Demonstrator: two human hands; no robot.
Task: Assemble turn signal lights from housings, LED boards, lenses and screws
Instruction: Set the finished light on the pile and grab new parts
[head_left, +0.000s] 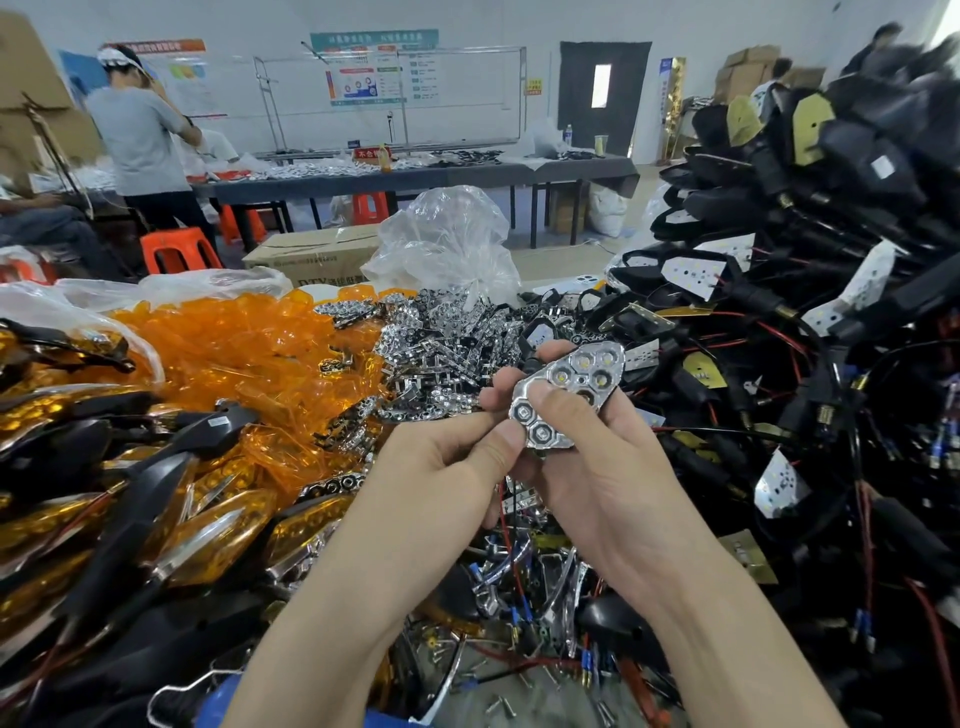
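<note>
Left hand and right hand pinch chrome reflector; amber lenses left, wired housings right.

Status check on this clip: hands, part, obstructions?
Left hand pinching chrome reflector at lower corner. Right hand gripping it from beneath, thumb on top. Loose reflector pile beyond; nothing blocking.

**Silver, orange and black**

The reflector between the left hand and the right hand is mirror-silver, patterned with hexagonal cells. Left of the left hand, the lenses are translucent orange. Right of the right hand, the housings are black, with red wires and white, dotted LED boards. Below both hands lie blue connectors.
</note>
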